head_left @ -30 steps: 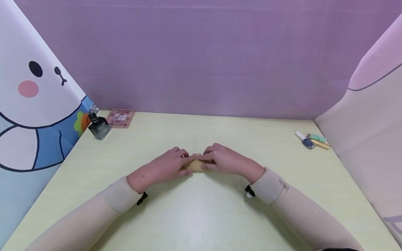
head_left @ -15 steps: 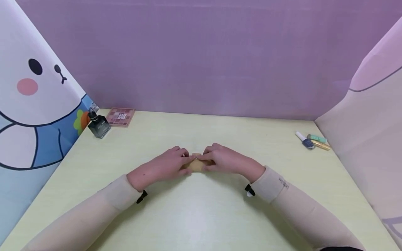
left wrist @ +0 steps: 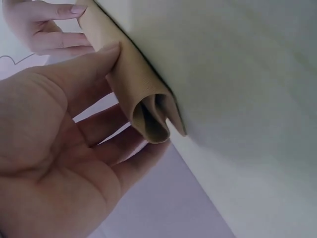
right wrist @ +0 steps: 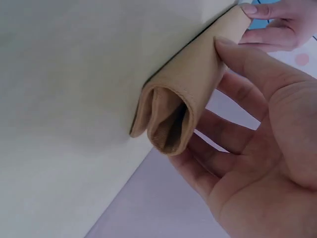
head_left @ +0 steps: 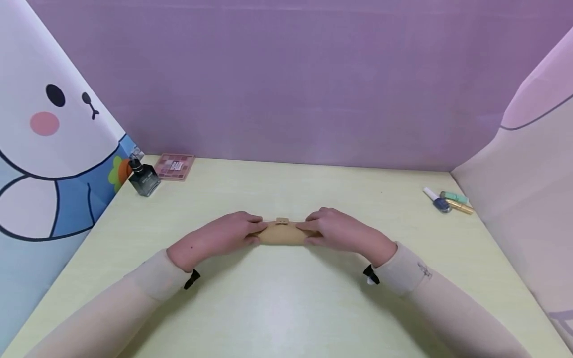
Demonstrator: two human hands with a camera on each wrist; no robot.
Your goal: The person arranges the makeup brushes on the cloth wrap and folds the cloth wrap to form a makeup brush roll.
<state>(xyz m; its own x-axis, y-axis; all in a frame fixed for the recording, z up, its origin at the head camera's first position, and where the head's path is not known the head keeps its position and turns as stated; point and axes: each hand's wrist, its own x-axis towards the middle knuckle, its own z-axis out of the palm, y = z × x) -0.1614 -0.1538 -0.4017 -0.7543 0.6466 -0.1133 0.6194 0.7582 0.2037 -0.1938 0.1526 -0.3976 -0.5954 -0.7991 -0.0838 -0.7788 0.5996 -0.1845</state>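
Observation:
A tan folded cloth pouch [head_left: 283,232] lies lengthwise on the pale yellow table [head_left: 286,298], a small clasp at its top middle. My left hand [head_left: 224,237] pinches its left end between thumb and fingers. My right hand [head_left: 342,231] pinches the right end the same way. The left wrist view shows the pouch's [left wrist: 143,94] open folded end against my left thumb [left wrist: 84,69], with the other hand [left wrist: 44,29] beyond. In the right wrist view the pouch's [right wrist: 188,99] other folded end sits between my right thumb [right wrist: 257,64] and fingers.
A dark glass bottle [head_left: 143,179] and a pink eyeshadow palette [head_left: 174,166] stand at the table's back left. Small tubes and a nail-polish bottle [head_left: 445,200] lie at the back right. Purple and cartoon-printed panels wall in three sides.
Both hands have slid apart from the pouch's middle to its ends, uncovering its length and clasp. The head view shifted slightly.

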